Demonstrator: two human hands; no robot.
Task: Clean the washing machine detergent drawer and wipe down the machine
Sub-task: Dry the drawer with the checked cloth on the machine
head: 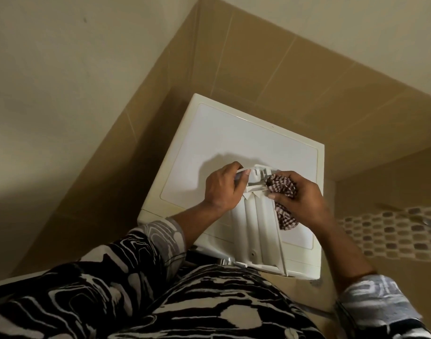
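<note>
White detergent drawer [258, 223] — long axis near-to-far — checked cloth [281, 187] at far end

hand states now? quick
Left hand: closed, gripping the drawer.
Right hand: closed, holding the cloth.
</note>
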